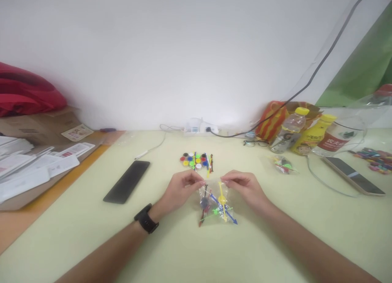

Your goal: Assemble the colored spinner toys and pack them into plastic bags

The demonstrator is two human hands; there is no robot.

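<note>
My left hand (184, 188), with a black watch (147, 218) on its wrist, pinches the upper left corner of a clear plastic bag (214, 217). The bag's upper right corner is pinched between the fingers of my right hand (245, 188). Inside are small colored plastic pieces, among them a yellow arrow-like piece (222, 200), a blue arrow (231, 218), and black, red and green ones. Some of them overlap, so their full shapes are hidden. Just beyond the bag, several round colored discs (192, 159) and thin sticks (211, 162) lie on the table.
A black phone (127, 181) lies to the left, another phone (353, 175) to the right. Bottles (289, 130), glasses (255, 143) and a second small bag (283, 164) are at the back right. A power strip (200, 128) sits by the wall; papers (36, 164) cover the far left.
</note>
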